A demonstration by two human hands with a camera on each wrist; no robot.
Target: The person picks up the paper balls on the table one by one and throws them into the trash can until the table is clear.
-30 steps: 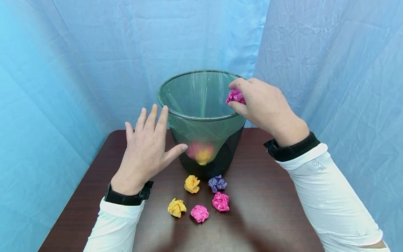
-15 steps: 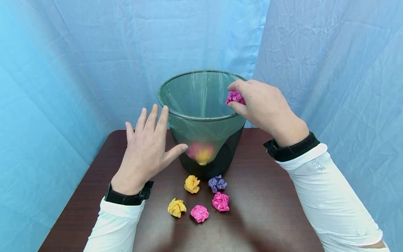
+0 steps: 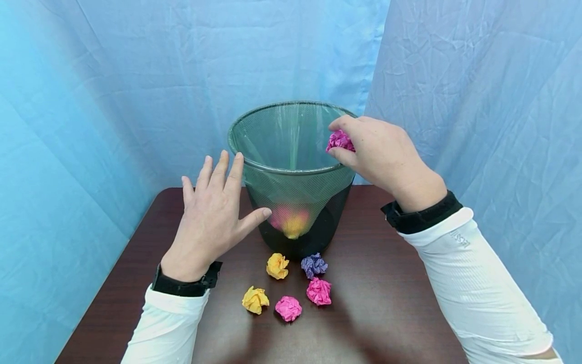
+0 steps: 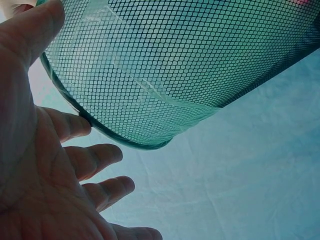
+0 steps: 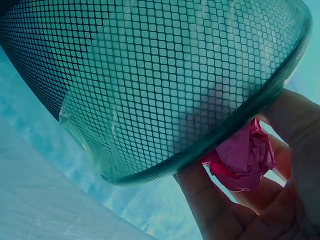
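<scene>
Right hand: grasping magenta paper ball at mesh bin's right rim; hand and rim hiding part.
Left hand: holding nothing, fingers spread, index touching bin's left rim.
Inside bin: pink and yellow blobs showing blurred through mesh; count unclear.
Before bin: two yellow balls, two pink balls, purple ball lying.
Sleeves: running out of frame.

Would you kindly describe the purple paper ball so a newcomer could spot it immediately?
Find the mesh bin on the dark brown table. Before its base, right of a yellow ball and just beyond a pink ball, sits the crumpled purple ball: the only purple one on the table.
</scene>
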